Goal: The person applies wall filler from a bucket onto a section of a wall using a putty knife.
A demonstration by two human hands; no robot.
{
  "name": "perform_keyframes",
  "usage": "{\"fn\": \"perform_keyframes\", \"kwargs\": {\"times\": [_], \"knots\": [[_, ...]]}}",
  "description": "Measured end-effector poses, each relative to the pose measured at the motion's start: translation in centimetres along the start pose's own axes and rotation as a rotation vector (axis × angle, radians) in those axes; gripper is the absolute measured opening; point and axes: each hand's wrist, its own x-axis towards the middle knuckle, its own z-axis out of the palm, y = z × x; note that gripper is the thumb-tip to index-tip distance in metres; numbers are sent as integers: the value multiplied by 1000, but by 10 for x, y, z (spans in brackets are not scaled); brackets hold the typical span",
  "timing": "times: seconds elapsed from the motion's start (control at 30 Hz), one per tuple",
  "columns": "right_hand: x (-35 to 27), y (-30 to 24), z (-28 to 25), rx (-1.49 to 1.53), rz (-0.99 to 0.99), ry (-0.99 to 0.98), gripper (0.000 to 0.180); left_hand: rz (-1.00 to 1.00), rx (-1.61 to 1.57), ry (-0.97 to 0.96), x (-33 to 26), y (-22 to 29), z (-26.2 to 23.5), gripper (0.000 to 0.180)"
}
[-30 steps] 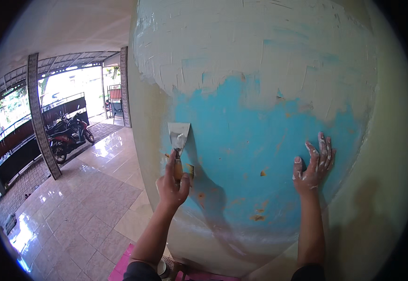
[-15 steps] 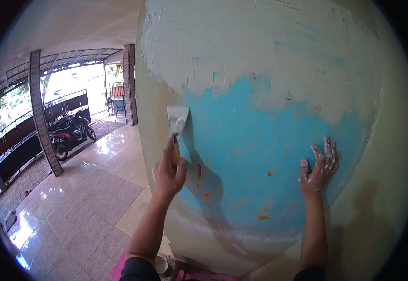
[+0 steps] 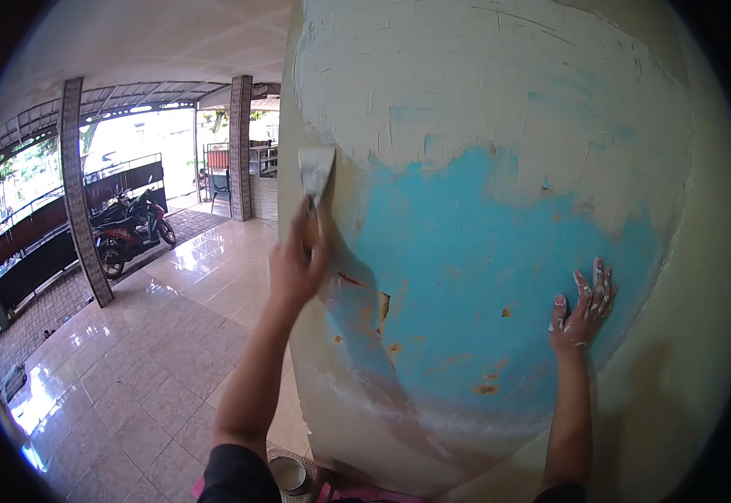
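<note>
Turquoise paint shows through the middle of the wall (image 3: 483, 277), ringed by pale, cream-coloured filler that covers its upper part and trails down both sides; rusty brown chips dot the blue toward six o'clock.

Head view: the left hand (image 3: 297, 267) sits near nine o'clock of the blue patch, closed round the handle of a putty knife (image 3: 315, 174), whose broad blade points up toward twelve and lies at the edge where filler meets paint, close to the wall's corner. Whether the blade is pressed flat or only touching cannot be told. The right hand (image 3: 582, 308) is at about three to four o'clock, fingers spread and open, palm laid flat on the wall, grasping nothing; its fingers are smeared with white filler. At six o'clock, by the person's feet, a small round pot (image 3: 287, 474) stands on a pink mat (image 3: 340, 493). Far out at nine o'clock a tiled porch floor (image 3: 131, 369) runs back to a parked motorbike (image 3: 135, 233) between patterned pillars (image 3: 76, 193).

The step in hand looks like skimming filler over the old paint, working along the upper-left boundary. The next stroke probably calls for a steady angle on the blade and even pressure, drawing the filler onto bare blue without gouging what is already laid.
</note>
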Motion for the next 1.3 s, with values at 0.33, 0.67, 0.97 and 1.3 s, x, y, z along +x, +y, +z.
{"fn": "perform_keyframes", "kwargs": {"times": [0.33, 0.67, 0.97, 1.3], "knots": [[16, -9, -4, 284, -52, 87, 36, 186, -174, 87, 121, 45, -46, 62], [33, -19, -10, 344, -96, 108, 37, 142, 244, -25, 112, 25, -45, 62], [28, -19, -18, 123, -81, -36, 36, 51, -166, -95, 26, 14, -71, 67], [25, -19, -10, 159, -82, -28, 34, 170, 168, -3, 206, 87, -59, 60]]}}
